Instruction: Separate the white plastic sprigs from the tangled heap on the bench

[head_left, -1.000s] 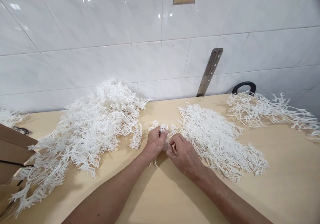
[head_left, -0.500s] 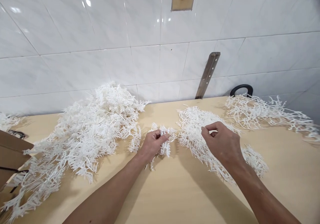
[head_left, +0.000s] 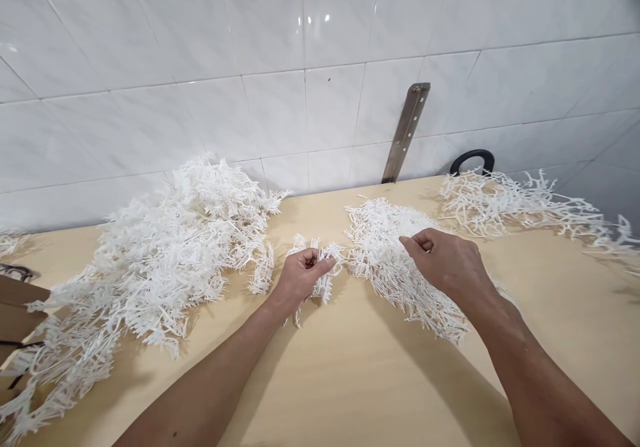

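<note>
Between two heaps, my left hand (head_left: 300,275) pinches a small white branching plastic piece (head_left: 324,287) just above the table (head_left: 320,380). My right hand (head_left: 440,257) is closed, thumb against fingers, over the right-hand pile of thin white strands (head_left: 390,234); whatever it may hold is too small to make out. A large heap of white branching pieces (head_left: 200,227) lies to the left of my left hand. A few similar pieces sit beside and under my left hand.
Coarser white branching pieces (head_left: 520,204) lie at the back right, near a black curved handle (head_left: 473,159). A metal strip (head_left: 406,132) leans at the tiled wall. A cardboard box (head_left: 20,310) stands at the left edge.
The view has shifted, so the table and heaps appear slightly higher and further left. My right hand has moved slightly relative to the pile. My left hand keeps its pinch.
</note>
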{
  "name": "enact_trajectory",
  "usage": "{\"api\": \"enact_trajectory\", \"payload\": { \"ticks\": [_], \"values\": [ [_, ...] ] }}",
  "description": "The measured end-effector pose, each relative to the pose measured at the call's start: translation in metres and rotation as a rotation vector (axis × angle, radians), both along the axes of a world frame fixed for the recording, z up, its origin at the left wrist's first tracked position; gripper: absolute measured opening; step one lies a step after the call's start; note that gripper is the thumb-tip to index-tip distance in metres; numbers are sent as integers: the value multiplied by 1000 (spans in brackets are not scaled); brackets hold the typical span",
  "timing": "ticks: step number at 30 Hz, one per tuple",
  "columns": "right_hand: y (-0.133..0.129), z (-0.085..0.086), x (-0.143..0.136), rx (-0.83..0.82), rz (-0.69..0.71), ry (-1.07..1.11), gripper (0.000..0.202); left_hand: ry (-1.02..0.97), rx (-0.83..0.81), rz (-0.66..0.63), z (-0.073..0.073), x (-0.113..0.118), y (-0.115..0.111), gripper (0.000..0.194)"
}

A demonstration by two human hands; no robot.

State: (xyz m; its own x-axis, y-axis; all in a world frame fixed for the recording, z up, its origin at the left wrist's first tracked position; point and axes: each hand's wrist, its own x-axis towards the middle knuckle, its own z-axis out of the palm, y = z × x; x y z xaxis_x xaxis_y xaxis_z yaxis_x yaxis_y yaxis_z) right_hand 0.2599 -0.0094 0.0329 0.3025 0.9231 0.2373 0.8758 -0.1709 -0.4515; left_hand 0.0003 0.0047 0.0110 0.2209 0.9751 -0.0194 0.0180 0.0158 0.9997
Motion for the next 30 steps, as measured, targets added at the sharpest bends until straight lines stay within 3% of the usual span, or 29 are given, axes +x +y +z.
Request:
{"api": "enact_trajectory", "payload": {
  "ticks": [8,16,20,24,26,30],
  "values": [
    [2,-7,-4,61,-38,54,21,20,-16,-27,-1,0,-3,42],
    [-1,-5,-10,194,0,52,22,107,148,-26,-11,3,-3,37],
    [-10,-2,-32,258,190,150,22,188,241,-18,-17,6,-6,28],
    [-16,-9,-59,129,463,297,28,218,279,-53,-17,8,-9,23],
    [-17,-13,-68,104,510,308,24,224,277,-67,-16,8,-9,22],
    [-15,-17,-71,86,477,329,18,223,237,-73,-15,7,-8,26]
  ]
}}
